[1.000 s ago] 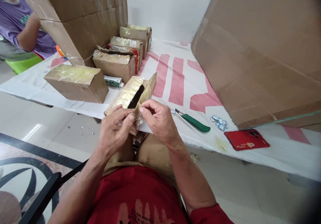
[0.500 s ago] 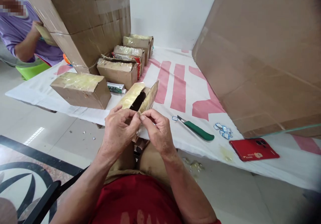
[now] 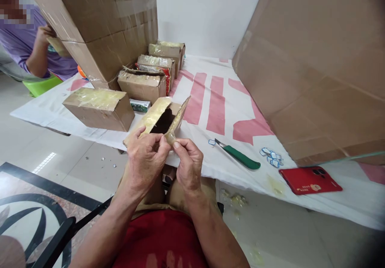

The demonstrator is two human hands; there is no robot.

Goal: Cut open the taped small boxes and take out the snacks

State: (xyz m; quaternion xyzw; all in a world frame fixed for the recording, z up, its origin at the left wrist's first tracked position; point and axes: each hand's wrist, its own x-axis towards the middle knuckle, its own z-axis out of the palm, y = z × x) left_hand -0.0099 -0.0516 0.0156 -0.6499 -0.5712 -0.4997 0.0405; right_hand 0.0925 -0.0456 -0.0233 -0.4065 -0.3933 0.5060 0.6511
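Note:
A small cardboard box (image 3: 150, 115) with a torn, taped top stands at the near table edge. One flap is raised on its right and its dark inside shows. At its near end is a crumpled piece of clear tape (image 3: 171, 136). My left hand (image 3: 147, 156) pinches this tape by the box's near edge, thumb against index finger. My right hand (image 3: 190, 162), also closed in a pinch, grips the tape just to the right. A green-handled utility knife (image 3: 240, 156) lies to the right of my hands, its blade out.
More cardboard boxes (image 3: 99, 103) stand at the left, before tall stacked cartons (image 3: 102, 55). A small carton (image 3: 140, 105) lies between them. At the right are a red phone (image 3: 311, 180), blue-edged pieces (image 3: 272, 157) and a big carton (image 3: 325, 79). A person in purple (image 3: 27, 43) sits far left.
My right hand has moved slightly away from my left, with tape now showing between them. The box's opening shows wider. The person at the left has shifted their hand.

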